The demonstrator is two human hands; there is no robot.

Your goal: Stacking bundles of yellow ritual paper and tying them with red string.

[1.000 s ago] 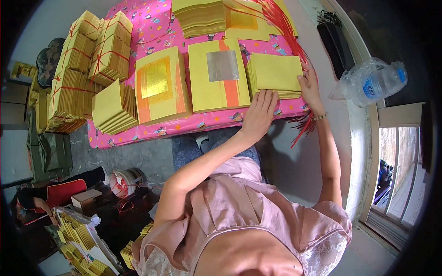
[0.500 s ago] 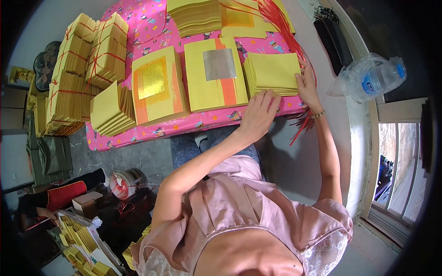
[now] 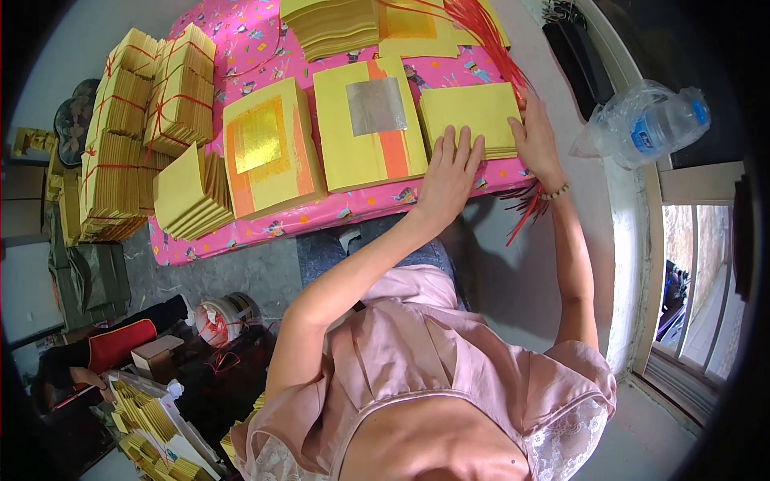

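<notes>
Head view: both hands rest on a plain yellow paper stack [image 3: 473, 120] at the pink bench's [image 3: 241, 32] near right edge, left hand [image 3: 449, 172] fingers spread flat, right hand [image 3: 533, 136] fingers together along its side. Tied bundles [image 3: 152, 120] suggest much finished; loose stacks remain. The stack's long axis runs left-right.

A low table under a pink patterned cloth [image 3: 265, 228] stands on a grey concrete floor [image 3: 224, 276]. At right, daylight enters through a white-framed window [image 3: 698, 264] above a pale sill [image 3: 634, 240]. At lower left, a red cushion [image 3: 120, 345] and a small cardboard box [image 3: 156, 357] lie in shadow.
</notes>
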